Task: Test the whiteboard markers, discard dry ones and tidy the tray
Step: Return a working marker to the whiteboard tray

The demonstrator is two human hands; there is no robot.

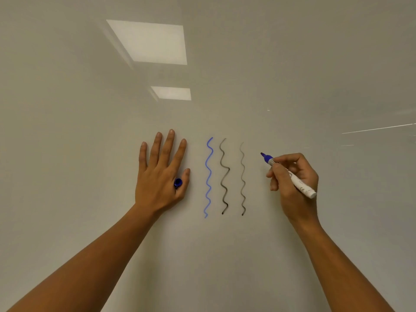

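Whiteboard [292,75] fills the whole frame, pale and glossy, with two bright rectangular ceiling-light reflections [150,41] in its upper middle and a few thin scratch-like glints at the right edge.

Near the centre of the frame three wavy lines run top to bottom, side by side and apart from one another: a blue squiggle [209,176] on the left, a dark black squiggle [224,176] in the middle, and a thinner, fainter grey-black squiggle [243,179] on the right.

The left hand [161,174] lies left of centre, just beside the blue squiggle without touching it. Its four fingers are straight, spread and laid flat against the board, pointing to the top of the frame. The thumb is drawn in toward the forefinger, and a blue marker cap [178,183] is pinched in that crook, its open end facing the camera.

The right hand [292,176] sits right of centre, to the right of the faint squiggle. Its fingers are curled round a white-barrelled marker [292,176] in a writing grip, thumb and forefinger pinching it near the blue collar. The marker is uncapped and slants from lower right to upper left; its blue tip [262,154] points at bare board right of the faint line. Whether the tip touches the surface cannot be told.

Both bare forearms reach in from the lower corners of the frame.
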